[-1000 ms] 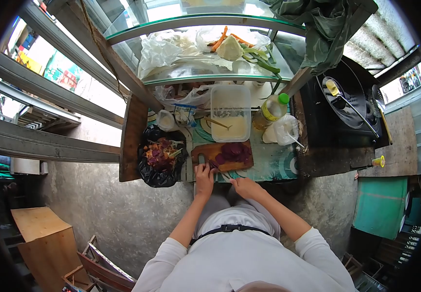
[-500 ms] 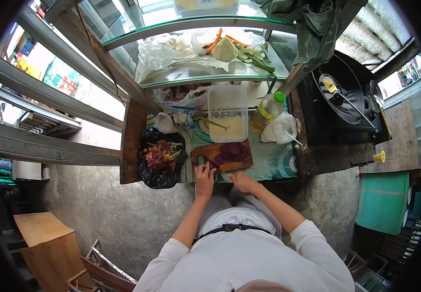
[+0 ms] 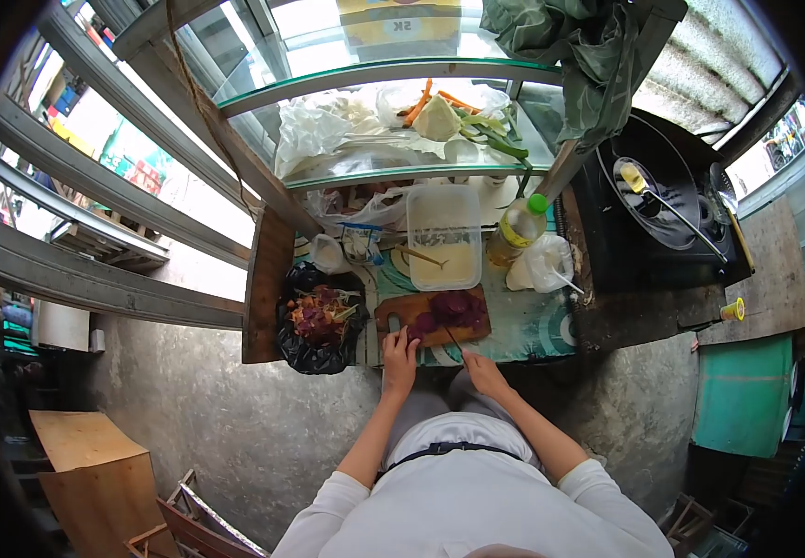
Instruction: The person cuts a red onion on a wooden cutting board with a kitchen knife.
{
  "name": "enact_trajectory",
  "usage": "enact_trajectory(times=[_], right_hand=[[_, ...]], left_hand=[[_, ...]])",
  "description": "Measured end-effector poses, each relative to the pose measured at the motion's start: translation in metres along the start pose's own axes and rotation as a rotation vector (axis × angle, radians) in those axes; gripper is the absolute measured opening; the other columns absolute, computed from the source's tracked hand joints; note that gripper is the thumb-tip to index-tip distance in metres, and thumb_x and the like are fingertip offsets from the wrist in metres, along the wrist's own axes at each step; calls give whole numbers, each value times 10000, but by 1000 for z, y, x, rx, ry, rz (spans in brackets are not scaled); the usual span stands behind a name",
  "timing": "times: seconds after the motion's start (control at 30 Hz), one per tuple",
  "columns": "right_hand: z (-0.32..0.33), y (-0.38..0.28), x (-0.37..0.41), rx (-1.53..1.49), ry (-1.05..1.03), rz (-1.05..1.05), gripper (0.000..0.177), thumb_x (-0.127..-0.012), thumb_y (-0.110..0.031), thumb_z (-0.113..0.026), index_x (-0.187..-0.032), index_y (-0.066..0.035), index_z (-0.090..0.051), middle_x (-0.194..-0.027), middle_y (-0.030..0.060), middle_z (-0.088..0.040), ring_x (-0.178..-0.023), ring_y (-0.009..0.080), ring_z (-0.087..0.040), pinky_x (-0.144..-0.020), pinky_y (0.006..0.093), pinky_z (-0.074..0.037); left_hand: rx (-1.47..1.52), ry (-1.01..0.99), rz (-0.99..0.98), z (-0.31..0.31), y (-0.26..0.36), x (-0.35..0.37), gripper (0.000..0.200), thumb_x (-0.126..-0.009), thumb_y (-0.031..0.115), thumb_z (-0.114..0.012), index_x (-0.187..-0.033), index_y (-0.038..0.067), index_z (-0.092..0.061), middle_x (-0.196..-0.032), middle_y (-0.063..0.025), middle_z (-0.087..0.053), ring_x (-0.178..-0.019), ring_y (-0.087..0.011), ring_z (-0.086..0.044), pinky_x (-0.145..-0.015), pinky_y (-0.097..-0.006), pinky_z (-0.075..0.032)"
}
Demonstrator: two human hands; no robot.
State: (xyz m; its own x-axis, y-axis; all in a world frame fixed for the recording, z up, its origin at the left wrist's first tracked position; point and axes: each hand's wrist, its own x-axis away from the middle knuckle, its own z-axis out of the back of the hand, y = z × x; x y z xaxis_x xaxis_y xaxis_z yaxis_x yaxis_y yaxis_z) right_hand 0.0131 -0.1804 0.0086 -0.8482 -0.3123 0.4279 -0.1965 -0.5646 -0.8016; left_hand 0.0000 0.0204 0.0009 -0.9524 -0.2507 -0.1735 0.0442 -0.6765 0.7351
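On the wooden cutting board (image 3: 389, 309) lies a heap of dark purple vegetable slices (image 3: 456, 303). My left hand (image 3: 400, 358) is at the board's near left edge, fingers closed on a purple vegetable piece (image 3: 413, 338), partly hidden by the fingertips. In my right hand (image 3: 484, 374) is the handle of a knife (image 3: 455, 340). Its thin blade points up and left over the board, its tip close to the slices. Left of the board, a black plastic bag (image 3: 321, 356) holds colourful vegetable scraps (image 3: 319, 314).
Behind the board stand a plastic container (image 3: 445, 223) with pale contents, a green-capped bottle (image 3: 517, 226) and a clear plastic bag (image 3: 544, 265). Carrots (image 3: 418, 104) and cabbage (image 3: 439, 119) lie on the glass-edged shelf. A black wok (image 3: 672, 200) is at the right.
The knife has moved away from my left hand toward the slices, its blade now reaching further over the board. My left hand stays at the purple piece. The whole view has shifted slightly.
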Motion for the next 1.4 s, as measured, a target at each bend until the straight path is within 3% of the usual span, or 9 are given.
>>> enact_trajectory(times=[0.03, 0.23, 0.33, 0.43, 0.53, 0.73, 0.83, 0.93, 1.4], right_hand=[[2, 0, 1, -11, 30, -7, 512, -978, -392, -334, -785, 48, -512, -684, 171, -523, -641, 291, -470, -647, 383, -393], [2, -14, 12, 105, -45, 100, 518, -971, -396, -338, -815, 45, -559, -796, 248, -595, -788, 430, -544, -716, 437, -407], [-9, 4, 9, 204, -5, 30, 532, -969, -409, -331, -829, 38, -582, -850, 280, -600, -858, 481, -525, -747, 456, -413], [-7, 7, 9, 229, 21, 37, 547, -967, -432, -330, -793, 29, -567, -778, 253, -604, -775, 441, -555, -719, 435, -434], [4, -7, 12, 46, -35, -157, 562, -962, -457, -330, -747, 18, -540, -705, 208, -585, -695, 361, -564, -675, 414, -438], [9, -3, 8, 13, -73, -78, 566, -963, -463, -337, -719, 15, -517, -652, 174, -547, -620, 279, -533, -616, 414, -406], [5, -11, 15, 50, -80, -14, 547, -967, -446, -339, -745, 20, -518, -659, 178, -549, -628, 310, -531, -619, 417, -402], [6, -31, 25, 63, -97, -35, 544, -955, -444, -344, -913, 28, -612, -902, 277, -611, -889, 455, -567, -767, 483, -436], [6, -38, 29, 179, -63, 1, 526, -951, -455, -340, -925, -15, -626, -877, 271, -622, -873, 468, -571, -768, 515, -449]], left_hand=[[-6, 6, -4, -1, 1, 1, 330, -873, 143, -587, -1144, -39, -545, -942, -175, -506, -897, -342, -485, -782, -418, -413], [-22, 10, -13, -2, 1, 0, 324, -874, 147, -583, -1143, -31, -542, -940, -171, -500, -895, -344, -483, -782, -422, -411], [-23, -2, -29, -2, 1, 0, 321, -880, 146, -573, -1148, -26, -536, -947, -169, -501, -902, -346, -479, -788, -425, -408], [-19, -8, -29, -1, 0, -1, 319, -888, 148, -561, -1155, -24, -528, -959, -170, -502, -913, -348, -475, -794, -426, -406], [-9, -6, -16, -2, -3, 0, 326, -897, 163, -553, -1158, -33, -536, -961, -170, -505, -923, -343, -488, -803, -410, -409], [-15, -4, -4, -3, -1, -1, 343, -904, 181, -549, -1168, -38, -540, -966, -171, -509, -923, -338, -495, -808, -397, -411], [-22, 10, -16, -3, 0, 2, 344, -896, 160, -555, -1177, -38, -538, -964, -172, -509, -920, -340, -496, -807, -398, -411], [-14, 19, -25, -2, 1, 0, 344, -886, 131, -558, -1183, -41, -536, -962, -175, -510, -918, -342, -495, -806, -400, -411], [-31, 9, -37, -3, -1, 0, 336, -861, 100, -565, -1167, -36, -540, -958, -165, -505, -907, -333, -481, -790, -412, -415]])
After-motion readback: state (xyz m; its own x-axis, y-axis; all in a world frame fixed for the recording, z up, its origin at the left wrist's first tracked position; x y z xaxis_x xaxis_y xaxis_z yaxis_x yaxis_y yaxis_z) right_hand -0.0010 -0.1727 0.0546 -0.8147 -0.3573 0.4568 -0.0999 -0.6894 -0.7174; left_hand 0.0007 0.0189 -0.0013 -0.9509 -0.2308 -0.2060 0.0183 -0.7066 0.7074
